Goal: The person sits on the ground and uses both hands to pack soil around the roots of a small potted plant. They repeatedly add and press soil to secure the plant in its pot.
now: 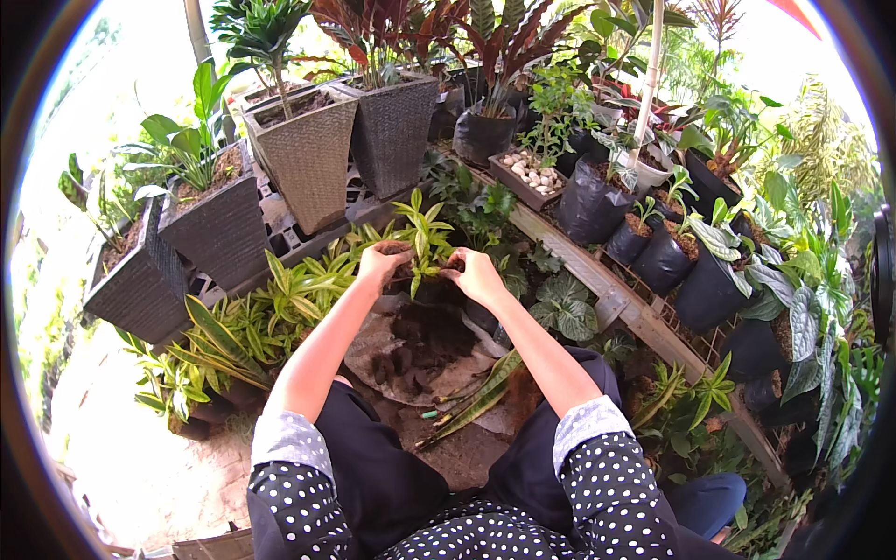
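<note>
My left hand [383, 264] and my right hand [474, 273] are on either side of a small plant [423, 234] with yellow-edged green leaves. Dark soil coats the curled fingers of both hands. Whether either hand grips soil or the plant is unclear, and the plant's base is hidden in shadow. Below the hands, a pale sheet [364, 343] on the ground bears a heap of dark soil [427, 329]. Cut sansevieria leaves [483, 395] lie on the ground between my knees, with a small green object [429, 414] beside them.
Variegated plants [294, 287] crowd the left front. Behind them stand tall textured planters [301, 161]. A metal rack edge [595, 280] slants down the right, carrying black grow bags [595, 203] and a pebble-filled tray [528, 175]. Another person's knee [707, 504] shows at lower right.
</note>
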`<state>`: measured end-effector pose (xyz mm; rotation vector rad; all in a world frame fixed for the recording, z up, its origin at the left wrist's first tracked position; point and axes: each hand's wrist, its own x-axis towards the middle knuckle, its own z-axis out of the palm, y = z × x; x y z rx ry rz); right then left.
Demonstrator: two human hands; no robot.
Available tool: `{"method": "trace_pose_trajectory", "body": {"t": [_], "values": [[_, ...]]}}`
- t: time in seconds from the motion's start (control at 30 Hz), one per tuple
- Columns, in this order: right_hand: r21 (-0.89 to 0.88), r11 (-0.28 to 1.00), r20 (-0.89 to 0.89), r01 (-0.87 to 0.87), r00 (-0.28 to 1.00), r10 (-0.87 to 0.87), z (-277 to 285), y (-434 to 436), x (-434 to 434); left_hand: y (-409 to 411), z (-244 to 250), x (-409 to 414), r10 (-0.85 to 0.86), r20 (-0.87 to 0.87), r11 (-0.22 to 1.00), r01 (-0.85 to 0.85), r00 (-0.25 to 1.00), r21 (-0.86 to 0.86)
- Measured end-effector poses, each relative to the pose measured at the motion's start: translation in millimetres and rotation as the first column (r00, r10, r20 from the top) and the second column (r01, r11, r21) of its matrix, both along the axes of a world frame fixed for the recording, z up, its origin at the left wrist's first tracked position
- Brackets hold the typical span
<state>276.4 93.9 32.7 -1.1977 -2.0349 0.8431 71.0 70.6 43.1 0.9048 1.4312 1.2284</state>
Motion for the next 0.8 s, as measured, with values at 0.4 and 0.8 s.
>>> {"method": "trace_pose_trajectory", "body": {"t": [0.4,0.8], "values": [[-0.047,0.976,0.002,-0.213,0.977,0.213,-11,9,-4,-5,-14,-1,-0.195,0.154,0.972,0.212,0.969,-0.102],[-0.004,0.991,-0.092,-0.131,0.987,0.13,-1,-4,-7,-1,-8,10,-0.325,-0.229,0.944,0.301,0.917,-0.136]]}}
